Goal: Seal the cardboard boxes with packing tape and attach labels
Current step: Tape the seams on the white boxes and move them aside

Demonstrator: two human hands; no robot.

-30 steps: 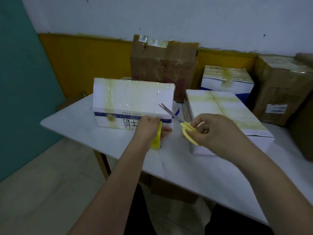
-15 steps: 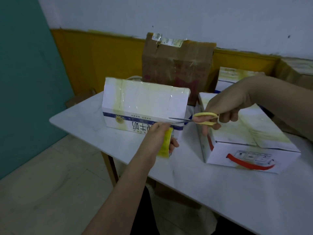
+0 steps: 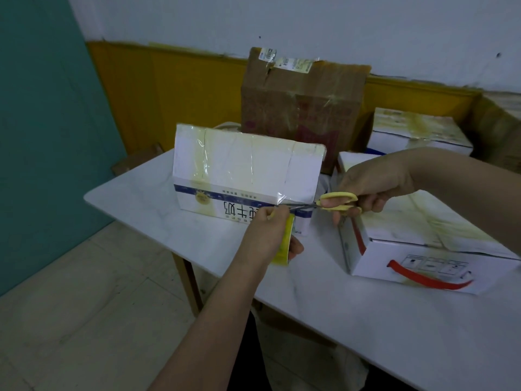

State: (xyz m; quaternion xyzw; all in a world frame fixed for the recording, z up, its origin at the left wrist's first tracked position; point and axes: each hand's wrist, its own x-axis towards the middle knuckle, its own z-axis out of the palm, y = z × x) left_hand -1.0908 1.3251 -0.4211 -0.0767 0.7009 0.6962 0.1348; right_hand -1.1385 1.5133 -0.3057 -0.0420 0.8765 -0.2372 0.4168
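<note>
A white box (image 3: 242,170) with a blue band and clear tape across its top stands at the left of the white table (image 3: 158,210). My left hand (image 3: 270,235) grips a yellow roll of packing tape (image 3: 286,244) just in front of the box's lower right corner, with a clear strip running up to the box. My right hand (image 3: 375,184) holds yellow-handled scissors (image 3: 335,203), whose blades reach left to the tape strip above my left hand.
A second white box (image 3: 423,244) with a red handle mark lies at the right. Behind stand a tall brown carton (image 3: 304,108), another white box (image 3: 417,134) and a brown carton (image 3: 499,131) at the far right edge. Tiled floor (image 3: 84,306) lies left of the table.
My right hand swung the scissors from pointing up-left to lying level, blades at the tape strip. My left hand kept hold of the roll by the box.
</note>
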